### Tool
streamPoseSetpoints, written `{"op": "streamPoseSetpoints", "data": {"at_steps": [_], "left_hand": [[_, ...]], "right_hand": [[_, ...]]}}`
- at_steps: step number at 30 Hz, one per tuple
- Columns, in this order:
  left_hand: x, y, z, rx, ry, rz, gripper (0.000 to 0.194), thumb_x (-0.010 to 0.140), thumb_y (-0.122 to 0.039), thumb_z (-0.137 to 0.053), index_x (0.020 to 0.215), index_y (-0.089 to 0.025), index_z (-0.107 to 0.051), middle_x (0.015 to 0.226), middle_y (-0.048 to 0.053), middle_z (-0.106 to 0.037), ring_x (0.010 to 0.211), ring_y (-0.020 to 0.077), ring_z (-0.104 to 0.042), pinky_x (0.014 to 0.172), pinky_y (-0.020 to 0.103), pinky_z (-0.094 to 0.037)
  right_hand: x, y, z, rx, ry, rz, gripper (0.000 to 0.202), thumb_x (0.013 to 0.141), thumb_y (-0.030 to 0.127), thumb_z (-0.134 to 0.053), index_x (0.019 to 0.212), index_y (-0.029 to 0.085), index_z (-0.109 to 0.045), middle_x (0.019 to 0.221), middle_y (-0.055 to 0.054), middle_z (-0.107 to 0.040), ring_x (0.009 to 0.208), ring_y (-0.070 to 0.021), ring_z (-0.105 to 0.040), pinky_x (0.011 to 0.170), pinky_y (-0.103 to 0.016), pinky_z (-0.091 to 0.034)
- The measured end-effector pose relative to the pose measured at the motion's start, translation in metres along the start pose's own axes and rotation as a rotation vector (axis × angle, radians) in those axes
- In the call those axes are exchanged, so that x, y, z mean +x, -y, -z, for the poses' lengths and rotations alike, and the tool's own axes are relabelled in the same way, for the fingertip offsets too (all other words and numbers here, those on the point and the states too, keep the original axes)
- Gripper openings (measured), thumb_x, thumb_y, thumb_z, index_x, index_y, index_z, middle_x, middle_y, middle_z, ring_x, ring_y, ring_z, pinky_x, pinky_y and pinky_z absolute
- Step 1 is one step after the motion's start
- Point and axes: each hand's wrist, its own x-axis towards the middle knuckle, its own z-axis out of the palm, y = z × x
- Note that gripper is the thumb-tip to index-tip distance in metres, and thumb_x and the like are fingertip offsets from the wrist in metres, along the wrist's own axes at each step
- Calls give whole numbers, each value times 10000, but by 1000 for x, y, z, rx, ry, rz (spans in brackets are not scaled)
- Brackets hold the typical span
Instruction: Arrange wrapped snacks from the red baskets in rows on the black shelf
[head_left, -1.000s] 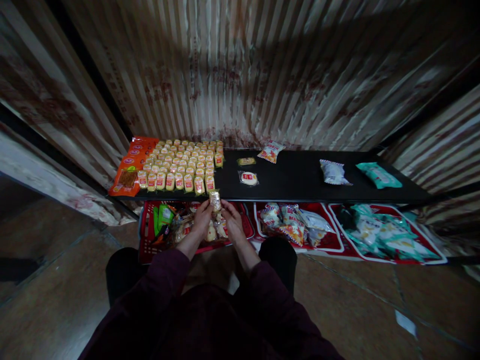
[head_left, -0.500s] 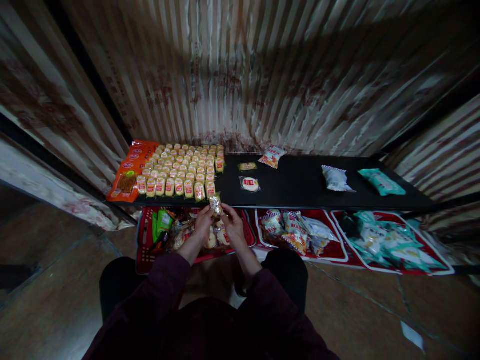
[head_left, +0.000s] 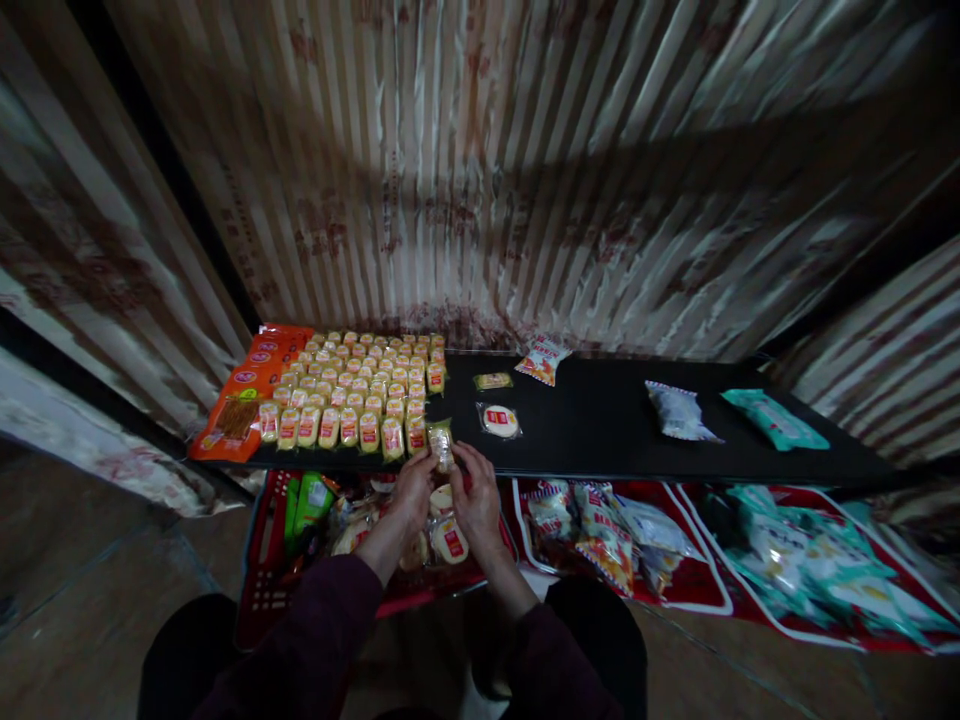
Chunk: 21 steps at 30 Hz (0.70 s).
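Note:
A small wrapped snack cake (head_left: 441,447) stands tilted at the front edge of the black shelf (head_left: 581,430), at the right end of the front row. My left hand (head_left: 411,497) pinches it from the left, low down. On its other side, the fingers of my right hand (head_left: 477,497) grip it too. Several rows of matching wrapped cakes (head_left: 349,390) stand close together to the left. Beyond my hands, a single flat wrapped cake (head_left: 493,381) and a round wrapped biscuit (head_left: 500,420) lie on the shelf.
An orange snack bag (head_left: 244,395) lies at the shelf's left end. Farther right are a red-and-white packet (head_left: 543,360), a pale packet (head_left: 680,411) and a teal packet (head_left: 775,418). Below hang or stand red baskets (head_left: 259,595) of packets. A striped curtain (head_left: 465,200) backs the shelf.
The snack cake has come from in front of the shelf edge up to the end of the front row, held in both hands. My view has tilted up and moved closer.

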Motion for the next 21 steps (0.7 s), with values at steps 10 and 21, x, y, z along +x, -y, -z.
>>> {"op": "streamPoseSetpoints", "data": {"at_steps": [10,21], "left_hand": [[18,1,-3,91,-28,-3,407,601,-326,-729,975,-180,-665,1058,99,-674,943,195,-620,814,314,-455],[20,-7,-6,317,18,-149,397,778,-407,-593,1131,-232,-643,1285,94,-574,1186,249,-508,949,385,-404]], "right_hand": [[21,-19,-8,29,-19,-16,285,851,241,-440,1059,212,-633,1117,-100,-628,1066,-231,-544,944,-445,-423],[36,-11,-9,236,88,-273,414,871,441,-470,1183,195,-584,1180,-101,-628,1084,-240,-571,952,-404,-428]]}}
